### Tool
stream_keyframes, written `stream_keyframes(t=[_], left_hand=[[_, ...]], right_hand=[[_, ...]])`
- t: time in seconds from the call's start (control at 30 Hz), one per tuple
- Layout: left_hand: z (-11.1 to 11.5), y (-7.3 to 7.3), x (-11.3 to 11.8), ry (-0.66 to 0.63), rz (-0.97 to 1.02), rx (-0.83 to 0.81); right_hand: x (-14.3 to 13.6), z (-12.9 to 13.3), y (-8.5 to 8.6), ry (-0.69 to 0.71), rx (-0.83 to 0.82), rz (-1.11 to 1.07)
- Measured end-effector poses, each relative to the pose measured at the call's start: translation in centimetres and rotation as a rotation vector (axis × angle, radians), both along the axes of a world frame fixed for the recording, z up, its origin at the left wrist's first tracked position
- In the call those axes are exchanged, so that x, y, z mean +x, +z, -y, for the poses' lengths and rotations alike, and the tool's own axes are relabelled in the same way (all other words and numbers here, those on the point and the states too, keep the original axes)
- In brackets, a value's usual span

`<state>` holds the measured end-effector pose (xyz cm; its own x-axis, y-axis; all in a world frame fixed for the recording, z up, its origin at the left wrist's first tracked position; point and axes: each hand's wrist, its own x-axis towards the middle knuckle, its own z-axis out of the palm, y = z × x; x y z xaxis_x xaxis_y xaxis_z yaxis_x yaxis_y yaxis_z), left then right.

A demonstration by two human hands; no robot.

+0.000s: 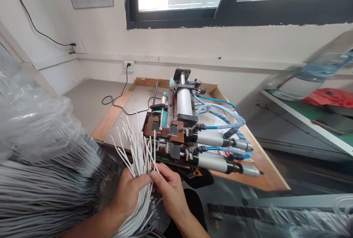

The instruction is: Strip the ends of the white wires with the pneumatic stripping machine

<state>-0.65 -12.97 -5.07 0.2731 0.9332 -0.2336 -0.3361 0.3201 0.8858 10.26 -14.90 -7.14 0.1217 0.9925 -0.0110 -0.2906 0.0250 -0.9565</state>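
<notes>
A bundle of white cables (135, 153) stands upright in front of me, its free ends fanned out at the top. My left hand (128, 190) is wrapped round the bundle below the fanned ends. At the bundle's right side, my right hand (168, 186) pinches a single cable (154, 153) between thumb and fingers. Just beyond the cable ends sits a pneumatic machine (176, 127) with silver cylinders, brown blocks and blue air hoses. The lower part of the bundle hangs down between my forearms.
To my left lies a large stack of grey cables (46, 190) under clear plastic wrap (35, 113). The machine stands in a wood-edged tray (110, 120) holding small white scraps. A shelf (331, 127) on the right bears a large water bottle (309, 72) and a red bag (331, 98).
</notes>
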Motion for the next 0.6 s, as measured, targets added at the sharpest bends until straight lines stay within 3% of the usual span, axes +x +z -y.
stream_keyframes(t=[0.17,0.6], left_hand=[[-0.2,-0.3,0.1,0.078,-0.009,-0.002],[-0.5,0.4,0.0,0.16,-0.06,-0.152]], right_hand=[[0.0,0.1,-0.2,-0.193,0.016,0.084],[0.1,0.3,-1.2,-0.323,-0.087,-0.169]])
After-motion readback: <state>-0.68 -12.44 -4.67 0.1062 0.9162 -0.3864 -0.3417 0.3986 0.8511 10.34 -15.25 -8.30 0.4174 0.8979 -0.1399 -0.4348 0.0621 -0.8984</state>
